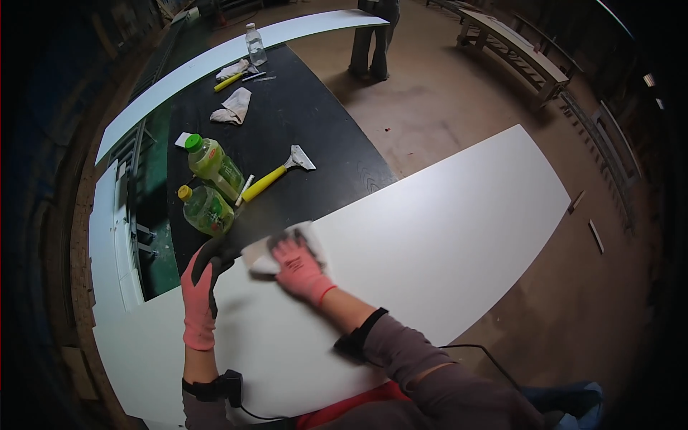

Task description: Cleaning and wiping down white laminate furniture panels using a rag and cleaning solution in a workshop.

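My right hand (pixel 299 271), in a pink glove with dark fingertips, presses a folded whitish cloth (pixel 259 259) onto a long white panel (pixel 430 215), near its far edge. Motion blurs the cloth and fingers a little. My left hand (pixel 203 279), gloved alike, is at the panel's far edge, its fingers bent and apart with nothing visible in them. Just beyond it stand a yellow-capped bottle (pixel 208 210) and a green-capped bottle (pixel 216 168), both with green labels. A scraper (pixel 276 176) with a yellow handle lies to their right.
A black tabletop (pixel 315 122) extends beyond the panel, carrying a crumpled cloth (pixel 232 107), a second yellow-handled tool (pixel 228 82) and a clear bottle (pixel 255 44). Another white strip (pixel 301 27) crosses the far end. A person (pixel 373 43) stands there. A long bench (pixel 512 54) is far right.
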`<state>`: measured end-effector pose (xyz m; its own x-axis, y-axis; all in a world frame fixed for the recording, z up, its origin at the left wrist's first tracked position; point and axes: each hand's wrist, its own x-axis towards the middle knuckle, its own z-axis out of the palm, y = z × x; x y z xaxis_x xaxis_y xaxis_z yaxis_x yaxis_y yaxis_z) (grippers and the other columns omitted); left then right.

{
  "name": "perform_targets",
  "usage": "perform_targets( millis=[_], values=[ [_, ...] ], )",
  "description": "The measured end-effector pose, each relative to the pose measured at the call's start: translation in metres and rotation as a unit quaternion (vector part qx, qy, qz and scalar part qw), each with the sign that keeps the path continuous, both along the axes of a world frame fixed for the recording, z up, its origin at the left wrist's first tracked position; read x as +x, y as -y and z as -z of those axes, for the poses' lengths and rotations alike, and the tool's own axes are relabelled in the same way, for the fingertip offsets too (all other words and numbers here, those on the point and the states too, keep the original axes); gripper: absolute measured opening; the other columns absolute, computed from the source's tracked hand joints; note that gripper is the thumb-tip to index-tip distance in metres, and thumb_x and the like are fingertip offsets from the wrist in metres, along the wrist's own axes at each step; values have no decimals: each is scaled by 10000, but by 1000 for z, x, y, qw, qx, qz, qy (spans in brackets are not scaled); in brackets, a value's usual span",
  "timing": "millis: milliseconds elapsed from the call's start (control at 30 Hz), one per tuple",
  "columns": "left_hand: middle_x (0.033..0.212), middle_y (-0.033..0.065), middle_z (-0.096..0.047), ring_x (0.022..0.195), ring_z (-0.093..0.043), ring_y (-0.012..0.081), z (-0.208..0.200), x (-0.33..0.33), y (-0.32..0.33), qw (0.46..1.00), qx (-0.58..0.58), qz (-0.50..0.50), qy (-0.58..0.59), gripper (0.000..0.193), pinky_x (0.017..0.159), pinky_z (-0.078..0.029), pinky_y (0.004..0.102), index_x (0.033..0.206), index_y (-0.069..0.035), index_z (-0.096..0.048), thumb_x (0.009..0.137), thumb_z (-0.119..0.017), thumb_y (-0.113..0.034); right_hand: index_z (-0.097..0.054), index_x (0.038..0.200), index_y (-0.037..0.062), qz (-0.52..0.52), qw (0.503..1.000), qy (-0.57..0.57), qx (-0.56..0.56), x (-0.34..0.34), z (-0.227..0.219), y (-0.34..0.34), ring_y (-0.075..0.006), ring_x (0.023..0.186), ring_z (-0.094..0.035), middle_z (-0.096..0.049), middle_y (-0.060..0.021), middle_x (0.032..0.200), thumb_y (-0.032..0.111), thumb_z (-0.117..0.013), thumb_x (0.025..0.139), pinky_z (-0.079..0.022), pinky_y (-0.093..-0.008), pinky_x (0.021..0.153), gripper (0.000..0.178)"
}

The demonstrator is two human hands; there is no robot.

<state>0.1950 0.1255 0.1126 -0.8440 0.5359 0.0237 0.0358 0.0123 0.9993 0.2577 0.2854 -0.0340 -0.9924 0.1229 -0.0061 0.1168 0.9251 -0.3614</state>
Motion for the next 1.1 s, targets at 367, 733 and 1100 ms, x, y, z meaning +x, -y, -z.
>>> perform_targets(
  millis=[367,733,1100],
  values=[
    [1179,146,-542,995,-587,250,32,35,113,996,-71,-56,28,448,895,-466,361,1205,28,-496,914,-484,-312,-395,1312,0,260,960,43,95,59,12,-103,-283,1310,-309,-386,-146,1378,363,-521,844,-162,-498,1088,606],
    [1183,161,-545,993,-593,258,38,46,88,993,-106,-39,20,454,897,-461,369,1223,42,-483,898,-472,-275,-429,1263,-4,333,934,30,123,82,6,-180,-308,1268,-356,-445,-181,1311,306,-548,828,-188,-470,1084,547],
    [1368,111,-377,1255,-381,225,115,-52,3,925,-134,-342,-100,545,1052,-278,359,1359,-43,-352,889,-536,-247,-439,1286,23,-50,994,85,-49,12,4,-40,-285,1303,-311,-397,-144,1369,396,-554,826,-120,-473,1105,603]
  ],
)
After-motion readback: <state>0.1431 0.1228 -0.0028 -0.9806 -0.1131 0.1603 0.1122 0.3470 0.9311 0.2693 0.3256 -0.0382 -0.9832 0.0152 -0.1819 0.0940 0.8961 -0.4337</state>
